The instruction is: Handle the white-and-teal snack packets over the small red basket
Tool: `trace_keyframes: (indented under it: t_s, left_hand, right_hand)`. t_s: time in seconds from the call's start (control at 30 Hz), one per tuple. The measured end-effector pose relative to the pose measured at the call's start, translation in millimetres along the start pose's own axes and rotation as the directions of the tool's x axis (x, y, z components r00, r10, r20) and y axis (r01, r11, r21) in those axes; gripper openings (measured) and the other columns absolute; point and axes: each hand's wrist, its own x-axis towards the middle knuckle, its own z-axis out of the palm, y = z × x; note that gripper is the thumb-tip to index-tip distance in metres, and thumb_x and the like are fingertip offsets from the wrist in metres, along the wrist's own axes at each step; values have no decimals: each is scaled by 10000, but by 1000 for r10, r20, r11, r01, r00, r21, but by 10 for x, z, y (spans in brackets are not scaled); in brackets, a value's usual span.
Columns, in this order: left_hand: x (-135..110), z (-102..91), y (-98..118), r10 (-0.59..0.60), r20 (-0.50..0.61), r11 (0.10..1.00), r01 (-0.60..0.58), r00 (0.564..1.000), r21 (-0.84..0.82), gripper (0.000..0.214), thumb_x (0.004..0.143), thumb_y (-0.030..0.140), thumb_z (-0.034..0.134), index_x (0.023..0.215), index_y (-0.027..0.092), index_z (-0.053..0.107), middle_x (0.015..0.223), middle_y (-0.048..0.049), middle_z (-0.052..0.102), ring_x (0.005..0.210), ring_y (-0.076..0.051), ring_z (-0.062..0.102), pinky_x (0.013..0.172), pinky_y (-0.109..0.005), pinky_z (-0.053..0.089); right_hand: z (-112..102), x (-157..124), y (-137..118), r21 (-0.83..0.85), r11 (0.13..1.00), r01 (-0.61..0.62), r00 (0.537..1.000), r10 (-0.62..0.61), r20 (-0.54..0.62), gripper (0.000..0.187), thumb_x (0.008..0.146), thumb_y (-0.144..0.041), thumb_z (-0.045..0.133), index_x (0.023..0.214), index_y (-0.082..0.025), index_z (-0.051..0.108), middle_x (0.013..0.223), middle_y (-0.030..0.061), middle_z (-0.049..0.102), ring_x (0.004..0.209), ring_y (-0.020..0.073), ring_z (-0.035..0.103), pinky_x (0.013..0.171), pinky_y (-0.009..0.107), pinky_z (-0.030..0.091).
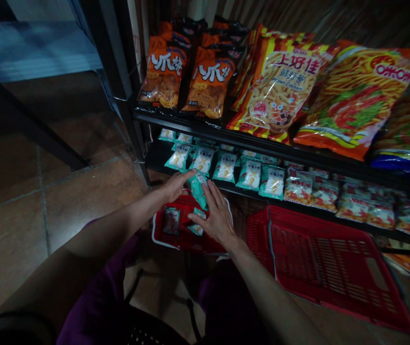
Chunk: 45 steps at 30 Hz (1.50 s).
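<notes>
Dim shop aisle, tiled floor — left hand [175, 186] and right hand [216, 216] jointly grasp teal snack packets [198, 186] above the small red basket [182, 235]; best kept stacked squarely before shelving.

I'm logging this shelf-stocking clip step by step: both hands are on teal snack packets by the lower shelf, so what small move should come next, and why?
Probably lift the teal packet, held between the left hand and right hand, forward onto the lower shelf beside the matching packets. It sits just short of the shelf edge, above the small red basket that holds more packets.
</notes>
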Motion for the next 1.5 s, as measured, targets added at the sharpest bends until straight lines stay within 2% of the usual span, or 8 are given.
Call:
trace_keyframes:
  t_s: [0.23,0.37,0.47,0.6,0.77,1.0,1.3,1.5]
  left_hand:
    - [-22,-18,79,-31,-6,998,31,999,-49,309,829,449,542,978,184,599,896,-103,646,799,-228,613,714,-388,535]
    - [9,-33,50,67,-85,997,-69,994,-22,210,755,325,664,887,179,590,797,-50,639,653,-159,607,693,-334,525]
    - [28,-41,1,103,-144,995,-104,984,0,208,711,274,722,835,181,584,756,-21,639,631,-134,600,712,-317,511]
    - [25,-25,-36,-6,-69,998,2,998,-55,249,709,329,744,852,166,624,811,-51,672,724,-150,622,778,-320,497]
    - [27,35,-60,-111,54,979,119,992,-164,270,745,363,713,894,144,662,813,-87,699,764,-180,637,807,-336,496]
    - [125,-22,-131,-113,4,959,110,994,-262,252,721,240,729,942,144,654,829,-73,711,769,-198,653,815,-371,505]
    - [147,-27,-163,-184,29,933,184,982,-310,299,786,219,652,1064,114,620,854,-104,710,755,-215,664,812,-404,508]
    - [92,15,-133,-218,40,912,218,975,-348,253,803,207,620,1038,114,623,803,-85,713,725,-200,662,787,-370,516]
  right_hand:
    - [0,26,12,420,873,-248,932,334,-144,551,802,-400,618,1324,-276,491,1341,50,550,1232,233,507,1070,457,365]
    - [2,92,-44,828,474,-301,801,596,-51,503,767,-422,659,1239,-285,553,1189,19,655,1073,201,618,971,420,473]
    - [4,161,-83,960,144,-238,718,692,74,407,714,-416,713,1070,-235,637,1087,35,699,990,200,657,859,383,546]
    - [-16,206,-96,966,-39,-255,652,731,201,297,666,-381,765,887,-205,671,1012,46,722,957,191,669,788,321,577]
    - [-22,191,-109,947,-108,-303,635,718,285,290,649,-376,789,850,-202,673,968,38,731,916,175,681,759,280,591]
    - [-14,128,-162,894,-133,-429,602,695,392,318,548,-320,856,767,-208,654,810,-5,732,666,149,688,668,326,617]
    - [-58,137,-185,894,-113,-434,576,728,372,276,503,-204,868,656,-172,641,640,-7,693,581,125,669,557,213,580]
    - [-89,150,-233,904,-73,-422,604,721,341,288,499,-233,868,649,-144,640,595,-8,665,553,123,657,570,224,588]
